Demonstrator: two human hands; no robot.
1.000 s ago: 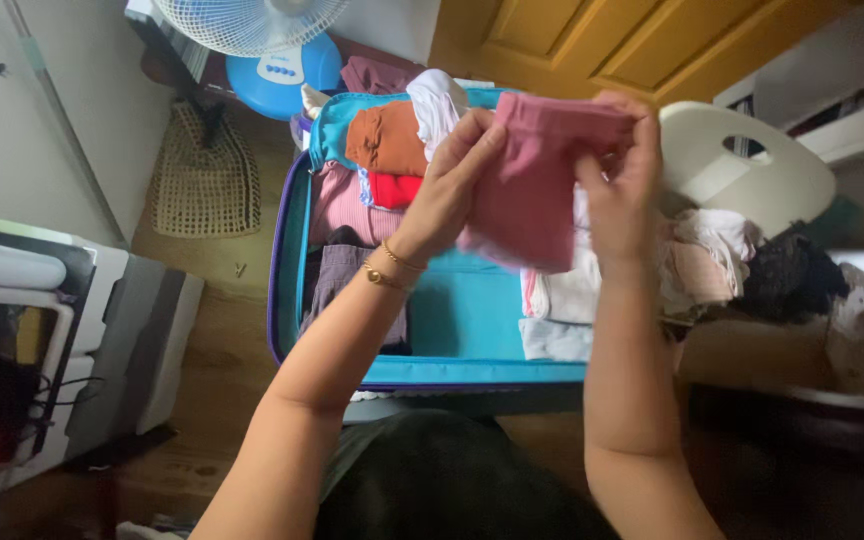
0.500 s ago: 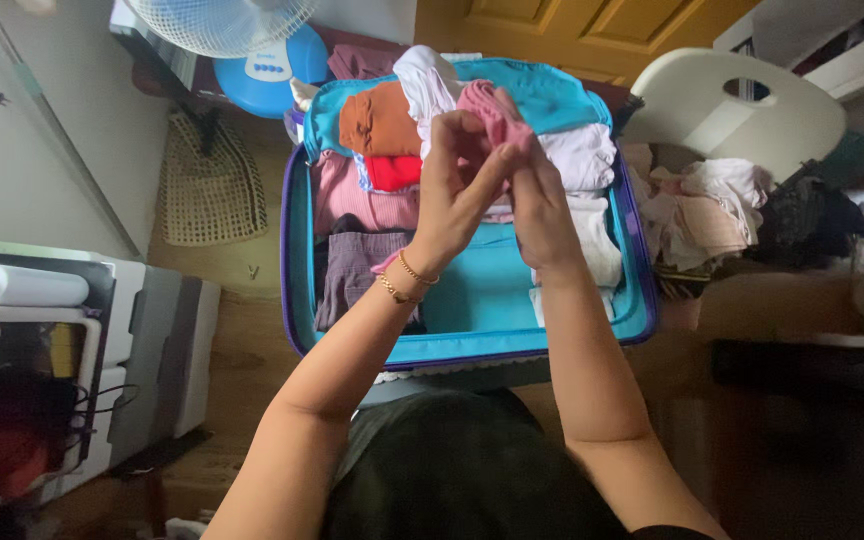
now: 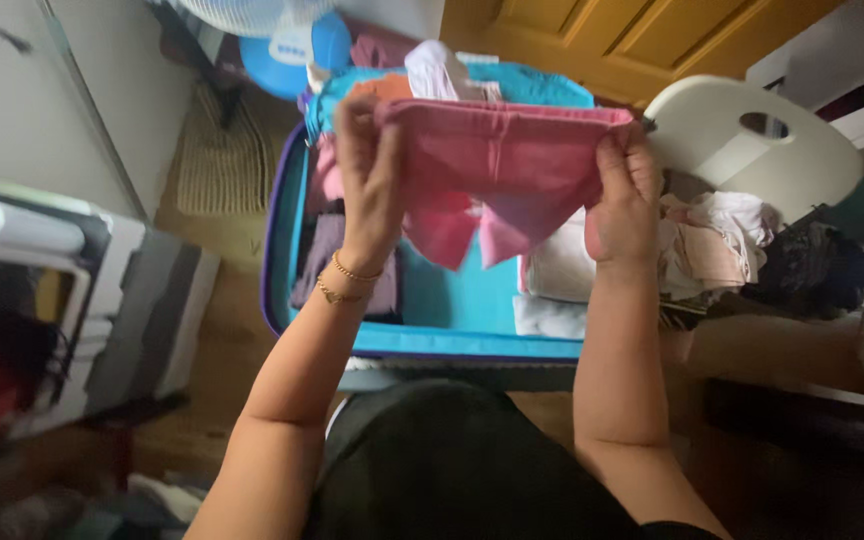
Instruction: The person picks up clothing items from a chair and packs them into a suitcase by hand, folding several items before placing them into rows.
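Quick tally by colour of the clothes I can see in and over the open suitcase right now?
Pink: 2, the pink garment held up by both hands, and a striped top
White: 3
Orange: 1
Grey-purple: 1
Total: 7

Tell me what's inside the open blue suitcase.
Inside the suitcase: folded clothes, a purple-grey garment on the left, white ones on the right, orange and white at the far end. The pink garment, held stretched by the left hand and right hand, covers the middle.

Wood floor [image 3: 217,350], yellow door [image 3: 642,40] top, white chair [image 3: 742,150] rt, fan [image 3: 272,30] top-left, dim light
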